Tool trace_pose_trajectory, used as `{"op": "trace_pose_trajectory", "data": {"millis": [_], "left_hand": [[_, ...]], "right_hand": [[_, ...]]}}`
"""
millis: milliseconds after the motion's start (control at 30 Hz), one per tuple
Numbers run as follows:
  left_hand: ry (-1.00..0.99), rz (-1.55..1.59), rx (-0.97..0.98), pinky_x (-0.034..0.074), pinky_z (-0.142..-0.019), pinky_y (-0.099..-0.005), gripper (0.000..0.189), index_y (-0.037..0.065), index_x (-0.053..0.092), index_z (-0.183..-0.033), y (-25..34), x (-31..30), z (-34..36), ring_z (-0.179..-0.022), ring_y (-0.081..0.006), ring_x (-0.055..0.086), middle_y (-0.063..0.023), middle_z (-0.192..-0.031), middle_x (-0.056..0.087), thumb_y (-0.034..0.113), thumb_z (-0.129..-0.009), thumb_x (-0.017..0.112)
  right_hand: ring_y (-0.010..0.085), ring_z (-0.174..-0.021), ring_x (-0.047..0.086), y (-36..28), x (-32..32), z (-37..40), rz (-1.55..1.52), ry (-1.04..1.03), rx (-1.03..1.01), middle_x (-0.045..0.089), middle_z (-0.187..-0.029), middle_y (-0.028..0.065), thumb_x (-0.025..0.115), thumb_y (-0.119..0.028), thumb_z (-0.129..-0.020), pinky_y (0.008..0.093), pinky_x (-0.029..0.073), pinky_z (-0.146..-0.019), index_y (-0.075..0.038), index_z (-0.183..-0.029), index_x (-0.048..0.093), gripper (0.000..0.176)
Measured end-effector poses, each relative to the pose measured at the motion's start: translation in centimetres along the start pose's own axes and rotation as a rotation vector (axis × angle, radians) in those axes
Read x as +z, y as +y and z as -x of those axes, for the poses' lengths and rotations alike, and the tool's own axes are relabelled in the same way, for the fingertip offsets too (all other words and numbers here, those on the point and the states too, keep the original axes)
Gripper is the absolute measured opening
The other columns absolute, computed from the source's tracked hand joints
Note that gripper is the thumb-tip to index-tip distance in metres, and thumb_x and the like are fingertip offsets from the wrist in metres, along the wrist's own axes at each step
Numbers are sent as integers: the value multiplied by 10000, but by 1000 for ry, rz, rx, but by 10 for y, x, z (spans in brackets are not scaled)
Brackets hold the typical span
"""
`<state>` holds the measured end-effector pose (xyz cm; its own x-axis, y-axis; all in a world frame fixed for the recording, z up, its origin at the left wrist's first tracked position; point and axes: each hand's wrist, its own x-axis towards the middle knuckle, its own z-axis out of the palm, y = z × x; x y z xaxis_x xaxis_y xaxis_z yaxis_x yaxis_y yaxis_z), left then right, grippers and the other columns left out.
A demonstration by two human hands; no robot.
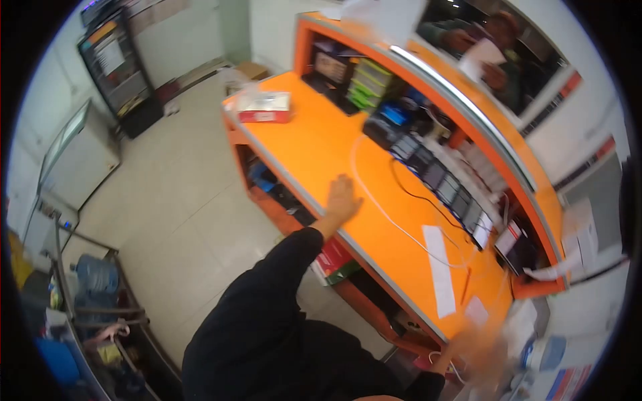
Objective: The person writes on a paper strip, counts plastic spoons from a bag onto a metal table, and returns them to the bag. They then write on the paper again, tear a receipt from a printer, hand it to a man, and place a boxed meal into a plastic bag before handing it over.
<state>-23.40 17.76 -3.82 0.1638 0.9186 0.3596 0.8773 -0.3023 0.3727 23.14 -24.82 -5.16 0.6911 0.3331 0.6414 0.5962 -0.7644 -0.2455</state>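
Observation:
My left hand (pixel 342 200) lies flat on the orange desk (pixel 304 150) near its front edge, fingers stretched out, holding nothing. Smeared by motion, my right hand (pixel 478 351) is at the near right end of the desk, and its fingers cannot be made out. Just above it lies a small pale piece of paper (pixel 476 311). A long white paper strip (pixel 439 271) and a thin reddish stick (pixel 466 286) rest between the hands. A white cable (pixel 381 210) curves across the desktop between my left hand and a row of several dark phone-like devices (pixel 435 177).
A red and white box (pixel 265 107) sits at the far desk end. Green drawers (pixel 369 83) and a black machine (pixel 384 123) stand under the raised shelf. Water jugs (pixel 97 274) are on the left, a glass-door cabinet (pixel 120 73) behind. A person shows in the window.

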Motion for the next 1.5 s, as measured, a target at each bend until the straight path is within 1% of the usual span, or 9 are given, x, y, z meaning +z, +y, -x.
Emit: {"op": "trace_pose_trajectory", "data": {"millis": [233, 300, 400, 500, 533, 633, 1000, 1267, 1500], "left_hand": [[-259, 574, 307, 289, -1083, -460, 605, 28, 494, -1277, -56, -15, -15, -1310, -363, 363, -212, -1357, 437, 315, -781, 687], [-32, 576, 228, 335, -1048, -450, 570, 15, 500, -1255, -93, -33, -26, -1241, -372, 429, -212, -1301, 485, 263, -778, 689], [341, 490, 14, 376, -963, -457, 449, -2, 500, -1230, -188, -65, -67, -1107, -383, 482, -219, -1172, 527, 166, -827, 603], [645, -284, -52, 371, -958, -493, 552, -33, 467, -1276, -301, -81, -106, -1149, -412, 471, -275, -1251, 500, 346, -890, 577], [668, -131, -100, 363, -971, -509, 560, -38, 495, -1256, -322, -94, -118, -1155, -431, 482, -273, -1235, 531, 396, -908, 555], [-58, 306, -646, 337, -1051, -426, 597, -25, 506, -1285, -303, -176, -157, -1233, -350, 470, -198, -1290, 542, 427, -901, 576], [227, 192, -323, 364, -1026, -359, 618, -19, 503, -1305, -396, -130, -255, -1211, -279, 498, -172, -1326, 526, 449, -908, 571], [182, 849, -103, 425, -878, -333, 523, -20, 626, -976, -399, -100, -268, -917, -198, 541, -89, -937, 595, 470, -974, 446], [26, 802, 12, 437, -869, -321, 588, -21, 620, -1034, -250, -123, -202, -937, -197, 549, -97, -955, 601, 521, -972, 399]], "right_hand": [[359, -1144, 482, -241, -10, 49, -631, -78, -136, 516, -1213, 225, 545, -260, -943, 444, 353, -1011, 47, -1209, 499, 408], [379, -1224, 420, -315, -12, 86, -652, -259, -497, 486, -1279, 217, 547, -238, -922, 490, 302, -1044, 39, -1239, 480, 426], [397, -1217, 425, -378, -25, 111, -500, -408, -554, 514, -1228, 199, 578, -306, -864, 508, 311, -1022, -8, -1197, 528, 450], [381, -1208, 435, -390, -33, 109, -363, -368, -491, 532, -1195, 157, 599, -311, -830, 498, 315, -1016, -46, -1173, 554, 436], [375, -1205, 439, -392, -32, 111, -377, -358, -458, 537, -1186, 144, 604, -311, -823, 493, 317, -1014, -56, -1165, 561, 429], [368, -1193, 447, -399, -35, 109, -310, -333, -429, 541, -1163, 138, 617, -319, -807, 493, 328, -1005, -69, -1132, 581, 412], [339, -1199, 444, -406, -47, 102, -262, -395, -406, 536, -1168, 117, 664, -323, -753, 486, 333, -1009, -92, -1113, 582, 436], [313, -1202, 460, -401, -51, 105, -263, -343, -383, 555, -1153, 100, 667, -365, -755, 468, 352, -1003, -116, -1099, 595, 431], [307, -1216, 456, -391, -53, 105, -374, -310, -352, 556, -1171, 108, 629, -393, -812, 459, 361, -996, -126, -1128, 595, 415]]}}
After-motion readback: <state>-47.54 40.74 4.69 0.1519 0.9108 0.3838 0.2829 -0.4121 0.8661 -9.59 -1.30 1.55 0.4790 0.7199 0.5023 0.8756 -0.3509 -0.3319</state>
